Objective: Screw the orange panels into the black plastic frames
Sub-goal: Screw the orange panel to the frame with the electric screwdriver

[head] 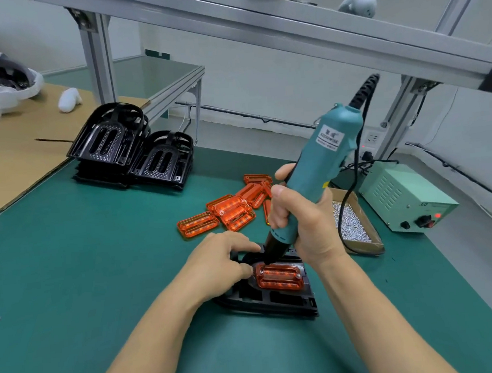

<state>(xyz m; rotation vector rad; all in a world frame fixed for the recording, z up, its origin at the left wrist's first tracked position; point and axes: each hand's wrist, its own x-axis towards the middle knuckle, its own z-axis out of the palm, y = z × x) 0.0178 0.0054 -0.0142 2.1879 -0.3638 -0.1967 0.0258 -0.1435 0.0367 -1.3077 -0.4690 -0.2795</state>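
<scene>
A black plastic frame [277,300] lies on the green mat in front of me with an orange panel [280,278] seated in it. My right hand [303,220] grips a teal electric screwdriver [322,165], held upright and tilted; its black tip meets the panel's top-left corner. My left hand [224,260] holds the frame's left side, fingers curled over its upper edge beside the tip. Several loose orange panels [229,211] lie just beyond.
Two stacks of black frames [130,154] stand at the back left by a cardboard sheet [6,152]. A cardboard box of screws [352,222] and a pale green power unit [401,197] sit at the right. An aluminium rail [285,30] runs overhead.
</scene>
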